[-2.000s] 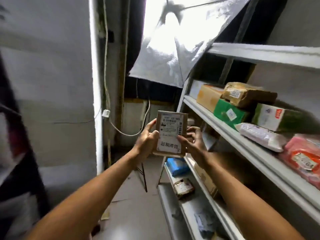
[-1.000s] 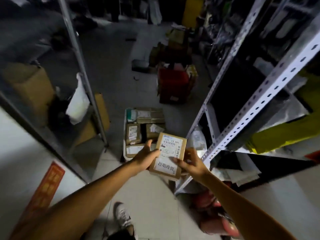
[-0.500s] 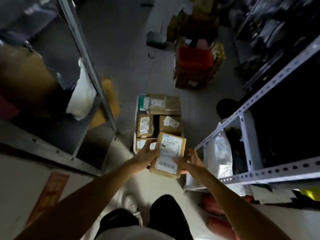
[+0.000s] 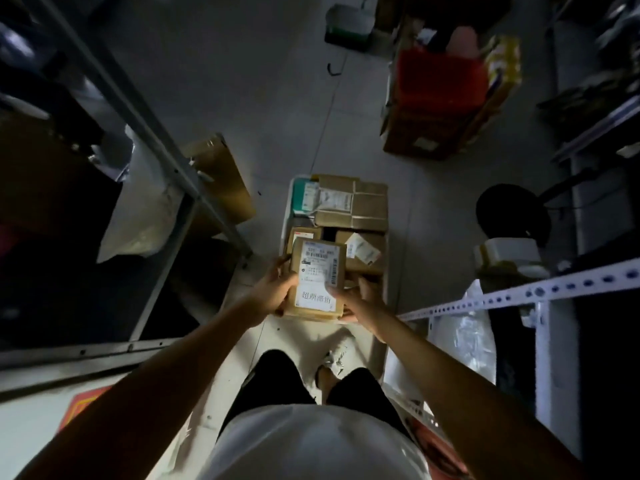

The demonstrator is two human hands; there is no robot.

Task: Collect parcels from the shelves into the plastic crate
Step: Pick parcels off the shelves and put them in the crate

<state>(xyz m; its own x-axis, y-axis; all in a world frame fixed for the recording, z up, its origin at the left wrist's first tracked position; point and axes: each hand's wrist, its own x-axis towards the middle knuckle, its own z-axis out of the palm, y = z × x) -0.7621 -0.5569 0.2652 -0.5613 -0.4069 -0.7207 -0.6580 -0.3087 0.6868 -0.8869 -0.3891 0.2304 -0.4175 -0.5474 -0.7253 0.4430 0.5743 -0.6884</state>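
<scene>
Parcel (image 4: 318,278) hangs above the crate (image 4: 286,216), left hand (image 4: 277,292) and right hand (image 4: 358,299) gripping its sides, both arms outstretched; shelf frames flank the narrow floor (image 4: 263,74).

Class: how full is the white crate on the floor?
Nearly full. Brown parcels cover most of the white crate; the labelled box is held above it by both hands.

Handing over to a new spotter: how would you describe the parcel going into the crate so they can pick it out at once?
Find the pale plastic crate on the floor between the shelving racks. Above its near end, the left hand and right hand hold a small brown cardboard parcel. Unlike the boxes already in the crate, it carries a second white label printed with large characters.
</scene>
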